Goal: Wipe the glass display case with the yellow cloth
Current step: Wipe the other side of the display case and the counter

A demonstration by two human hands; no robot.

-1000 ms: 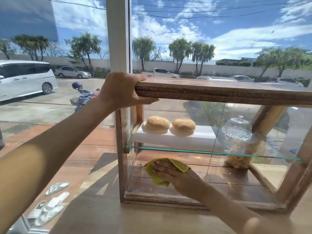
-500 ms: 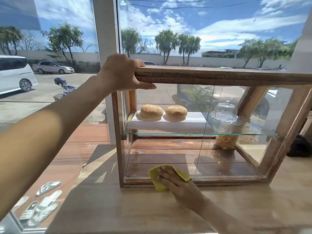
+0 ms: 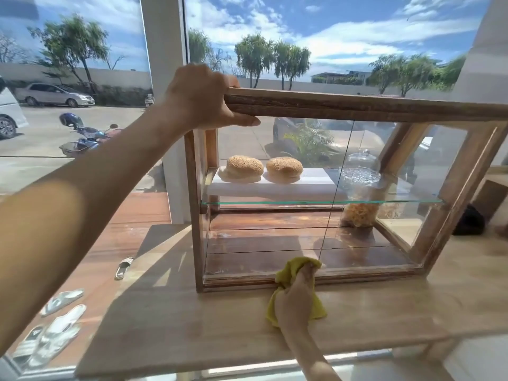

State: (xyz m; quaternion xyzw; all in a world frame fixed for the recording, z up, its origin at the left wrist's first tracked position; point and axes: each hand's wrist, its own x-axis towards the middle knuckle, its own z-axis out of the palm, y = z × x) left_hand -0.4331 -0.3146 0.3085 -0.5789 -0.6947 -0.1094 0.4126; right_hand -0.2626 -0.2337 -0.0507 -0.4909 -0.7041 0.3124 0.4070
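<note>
Left hand (image 3: 204, 99) clamping glass display case (image 3: 343, 188) top's left corner; right hand (image 3: 295, 295) bunching yellow cloth (image 3: 291, 268) against near bottom rail on bench (image 3: 192, 312). Risk: hard push sliding case, toppling buns (image 3: 244, 167).

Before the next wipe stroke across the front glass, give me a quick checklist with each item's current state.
1. Right hand grips yellow cloth: ok.
2. Cloth touching the glass: cannot tell; it sits at the bottom wooden frame.
3. Left hand steadies the top rail: ok.
4. Display case sits flat on the counter: ok.
5. Buns and lidded jar enclosed behind the glass: cannot tell.
</note>
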